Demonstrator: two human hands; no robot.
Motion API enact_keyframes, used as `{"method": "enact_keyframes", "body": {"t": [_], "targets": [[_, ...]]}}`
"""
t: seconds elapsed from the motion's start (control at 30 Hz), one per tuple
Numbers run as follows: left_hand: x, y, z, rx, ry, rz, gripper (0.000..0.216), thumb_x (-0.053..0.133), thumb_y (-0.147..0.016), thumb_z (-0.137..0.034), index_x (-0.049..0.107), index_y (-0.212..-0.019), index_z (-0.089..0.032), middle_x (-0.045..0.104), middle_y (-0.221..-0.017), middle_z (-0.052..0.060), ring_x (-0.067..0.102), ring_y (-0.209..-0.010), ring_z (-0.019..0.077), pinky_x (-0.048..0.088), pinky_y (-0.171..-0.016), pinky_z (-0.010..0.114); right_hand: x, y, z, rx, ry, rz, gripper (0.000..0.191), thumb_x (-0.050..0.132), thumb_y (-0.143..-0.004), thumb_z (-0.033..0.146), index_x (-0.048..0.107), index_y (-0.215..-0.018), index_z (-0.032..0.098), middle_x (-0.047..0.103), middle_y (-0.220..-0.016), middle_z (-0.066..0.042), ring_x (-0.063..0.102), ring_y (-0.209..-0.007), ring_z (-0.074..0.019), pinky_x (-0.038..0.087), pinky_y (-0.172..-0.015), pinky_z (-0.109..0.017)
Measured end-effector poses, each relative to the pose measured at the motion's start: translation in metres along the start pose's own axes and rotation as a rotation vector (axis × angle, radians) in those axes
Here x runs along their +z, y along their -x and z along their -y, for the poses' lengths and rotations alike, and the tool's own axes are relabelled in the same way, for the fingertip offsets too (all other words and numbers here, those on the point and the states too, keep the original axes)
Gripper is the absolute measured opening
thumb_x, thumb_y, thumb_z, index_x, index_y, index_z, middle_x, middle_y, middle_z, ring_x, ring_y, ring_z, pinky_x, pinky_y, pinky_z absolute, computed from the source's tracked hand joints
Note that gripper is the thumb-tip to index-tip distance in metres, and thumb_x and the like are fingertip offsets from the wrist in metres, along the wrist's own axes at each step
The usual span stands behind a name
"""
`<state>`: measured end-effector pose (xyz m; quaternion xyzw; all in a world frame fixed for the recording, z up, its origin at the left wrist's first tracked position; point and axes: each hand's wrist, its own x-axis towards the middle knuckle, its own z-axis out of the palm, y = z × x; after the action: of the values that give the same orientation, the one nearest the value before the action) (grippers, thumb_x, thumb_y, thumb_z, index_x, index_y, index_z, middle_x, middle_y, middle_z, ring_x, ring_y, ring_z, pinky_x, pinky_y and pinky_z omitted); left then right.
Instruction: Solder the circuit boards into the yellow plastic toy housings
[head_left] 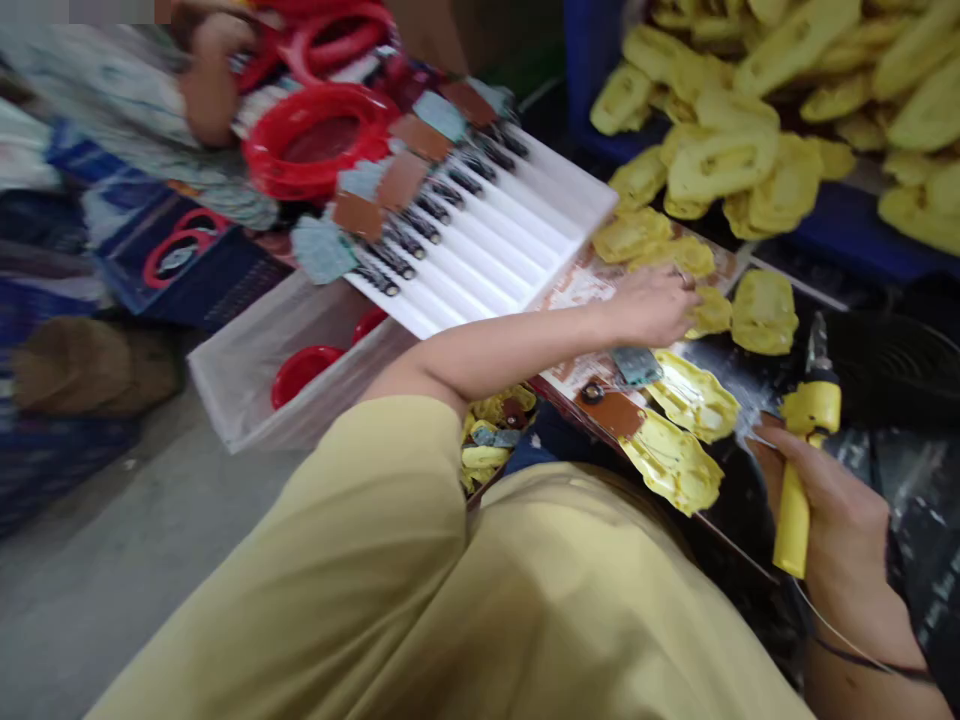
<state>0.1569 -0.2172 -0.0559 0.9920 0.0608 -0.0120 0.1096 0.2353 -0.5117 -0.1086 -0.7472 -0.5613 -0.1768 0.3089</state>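
Note:
My left hand (651, 306) reaches across the bench over several yellow plastic shells. Its fingers bend down beside one small yellow shell (711, 312); they are blurred, and whether they grip it is hidden. My right hand (844, 500) is closed round a yellow-handled soldering iron (796, 500), its metal tip pointing up and a thin cord trailing over the wrist. Between the hands lie two open yellow shells, one nearer me (671, 465) and another (694, 395) behind it. A brown board (611, 412) and a small green circuit board (636, 366) lie against them.
A white ridged tray (495, 265) bears a row of speaker-like parts with brown and green boards. Red rings (322, 140) are heaped behind it. A blue bin (592, 75) overflows with yellow shells. A pale crate (240, 350) stands at left. Another person's hand (214, 75) shows at top left.

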Motion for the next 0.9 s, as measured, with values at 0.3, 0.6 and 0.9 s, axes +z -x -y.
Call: {"method": "enact_keyframes", "body": {"t": [0.3,0.6,0.9], "targets": [[-0.021,0.004,0.051,0.000,0.014,-0.022,0.042,0.059,-0.108,-0.015,0.082,-0.143,-0.021,0.081,-0.145,0.011,0.077,-0.127,0.0253,0.059,-0.099,0.036,0.025,-0.028,-0.013,-0.148,0.040,-0.093,0.018,0.079,-0.103,0.037,0.080,-0.121,0.036,0.088,-0.104,-0.001,0.082,-0.066,-0.0272,0.060,-0.044,-0.030],[-0.112,0.003,0.262,-0.753,-0.173,-0.443,0.020,0.081,-0.091,-0.047,0.081,-0.098,-0.029,0.080,-0.118,0.005,0.040,-0.136,0.0288,0.038,-0.114,0.051,0.030,-0.035,-0.012,-0.191,0.056,-0.124,0.078,0.083,-0.098,0.025,0.056,-0.166,0.052,0.088,-0.106,0.002,0.082,-0.067,-0.0296,0.063,-0.043,-0.030],[-0.114,-0.032,0.297,-0.959,0.061,-0.620,0.033,0.081,-0.094,-0.060,0.077,-0.091,-0.028,0.082,-0.107,0.000,0.049,-0.134,0.0255,0.029,-0.124,0.058,0.034,-0.014,-0.020,-0.045,-0.034,-0.059,0.093,0.086,-0.089,0.020,0.051,-0.161,0.068,0.087,-0.106,0.009,0.081,-0.067,-0.0310,0.069,-0.052,-0.029]]}}
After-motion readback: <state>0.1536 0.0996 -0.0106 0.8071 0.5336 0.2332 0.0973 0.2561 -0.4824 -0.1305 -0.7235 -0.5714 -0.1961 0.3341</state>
